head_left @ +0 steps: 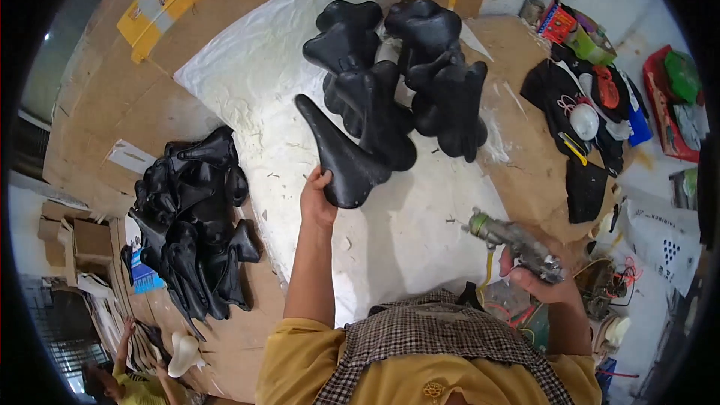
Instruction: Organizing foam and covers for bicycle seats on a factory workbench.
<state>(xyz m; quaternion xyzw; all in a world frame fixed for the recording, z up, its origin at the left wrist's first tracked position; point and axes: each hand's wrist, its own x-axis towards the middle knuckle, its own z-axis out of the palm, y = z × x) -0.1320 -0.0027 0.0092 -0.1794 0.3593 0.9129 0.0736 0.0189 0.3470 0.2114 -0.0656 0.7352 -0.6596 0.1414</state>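
The held bicycle saddle [341, 165] looks smooth, softly glossy; the spray gun [521, 246] rough, crusted metal; the cardboard [86, 127] matt.

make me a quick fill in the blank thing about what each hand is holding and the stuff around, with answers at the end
1. The person's ____ hand holds a black bicycle saddle.
2. The right hand holds a hand tool whose end nearest that saddle is coloured ____.
3. The sheet beneath the grouped black saddles is ____.
4. The checked apron is worn over a shirt coloured ____.

Missing words: left; green; white; yellow
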